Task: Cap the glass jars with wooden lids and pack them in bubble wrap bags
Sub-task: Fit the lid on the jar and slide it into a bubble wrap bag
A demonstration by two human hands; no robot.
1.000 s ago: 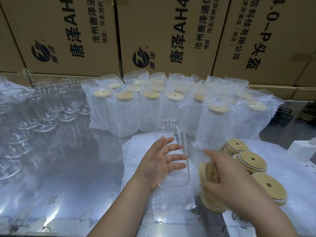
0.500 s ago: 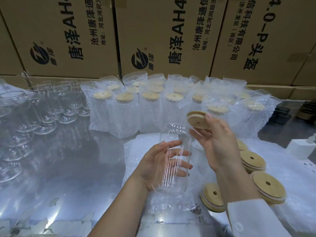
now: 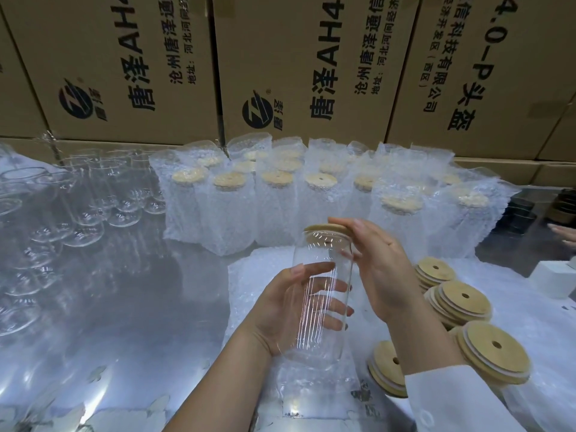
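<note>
1. Glass jar (image 3: 324,254): one clear, straight-sided jar stood nearly upright in your left hand (image 3: 280,310), over the flat bubble wrap bags (image 3: 249,275) in front of you.
2. Left grip: it was clamped round the lower half of the jar, with the thumb across the near side and the fingers showing through the glass on the far side.
3. Wooden lid (image 3: 324,228): one round, pale lid lay on the jar's mouth. You could not tell whether it was fully seated.
4. Right hand (image 3: 380,269): its grip was apart. Straight fingers lay across the top and right edge of the lid, and the thumb was beside the jar's shoulder. A white sleeve (image 3: 452,400) covered the forearm.
5. Loose wooden lids (image 3: 461,300): several short stacks, each lid with a centre hole, sat on the bubble wrap just right of your right forearm.
6. Packed jars (image 3: 274,207): rows of capped jars stood upright in bubble wrap bags behind the one you held, against the cardboard boxes (image 3: 124,57).
7. Uncapped glass jars (image 3: 87,207): a large group was massed at the left of the counter (image 3: 140,307), well apart from your hands.
8. Cardboard boxes: these were stacked as a wall along the back and printed with black lettering and a round logo.
9. White box (image 3: 554,279): one small box sat at the far right edge, with another person's fingers (image 3: 564,235) just above it.
</note>
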